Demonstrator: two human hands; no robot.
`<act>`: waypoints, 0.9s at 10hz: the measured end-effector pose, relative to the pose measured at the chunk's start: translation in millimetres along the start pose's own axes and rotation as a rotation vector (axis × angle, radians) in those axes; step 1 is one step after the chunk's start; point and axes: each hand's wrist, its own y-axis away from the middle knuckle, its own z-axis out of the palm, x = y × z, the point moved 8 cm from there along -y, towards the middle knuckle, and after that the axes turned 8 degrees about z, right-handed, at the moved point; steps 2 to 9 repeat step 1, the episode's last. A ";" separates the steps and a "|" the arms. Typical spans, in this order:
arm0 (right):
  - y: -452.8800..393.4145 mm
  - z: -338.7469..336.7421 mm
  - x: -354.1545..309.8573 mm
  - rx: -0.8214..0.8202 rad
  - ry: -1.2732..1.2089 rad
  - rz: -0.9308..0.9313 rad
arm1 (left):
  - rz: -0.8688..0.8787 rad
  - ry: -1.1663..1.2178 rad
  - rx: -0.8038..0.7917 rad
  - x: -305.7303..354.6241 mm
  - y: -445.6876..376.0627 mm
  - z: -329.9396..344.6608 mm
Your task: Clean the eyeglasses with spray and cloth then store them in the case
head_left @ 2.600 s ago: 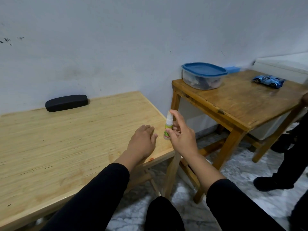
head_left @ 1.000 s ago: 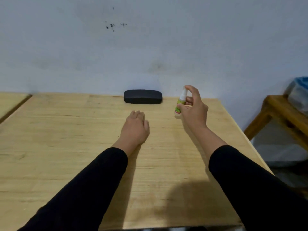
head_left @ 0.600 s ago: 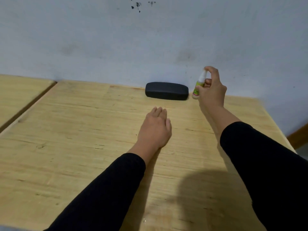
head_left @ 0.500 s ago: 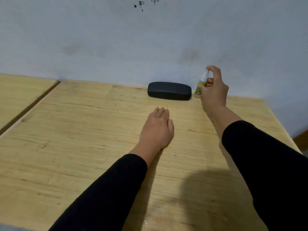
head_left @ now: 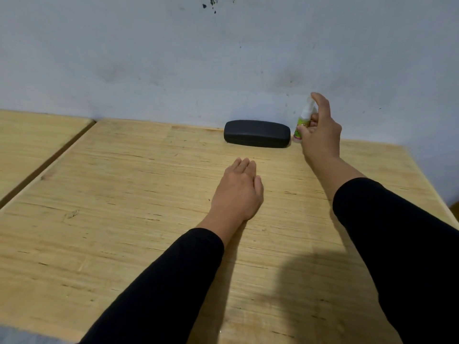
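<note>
Right hand (head_left: 320, 135) grips spray bottle (head_left: 303, 120) beside case (head_left: 257, 133); left hand (head_left: 238, 192) flat.

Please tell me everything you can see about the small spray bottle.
The spray bottle is small, with a whitish top, a green label and a pinkish base; it looks like plastic. It stands about upright, just right of the closed black case, near the wall. The right hand grips it, forefinger over the top. Whether its base touches the table cannot be told.
</note>
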 end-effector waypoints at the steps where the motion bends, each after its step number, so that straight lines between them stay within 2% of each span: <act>1: 3.3 -3.8 -4.7 -0.005 -0.011 0.018 | 0.002 0.019 0.052 2.1 0.2 -6.2; 9: 3.3 -3.8 -4.7 -0.005 -0.011 0.018 | 0.002 0.019 0.052 2.1 0.2 -6.2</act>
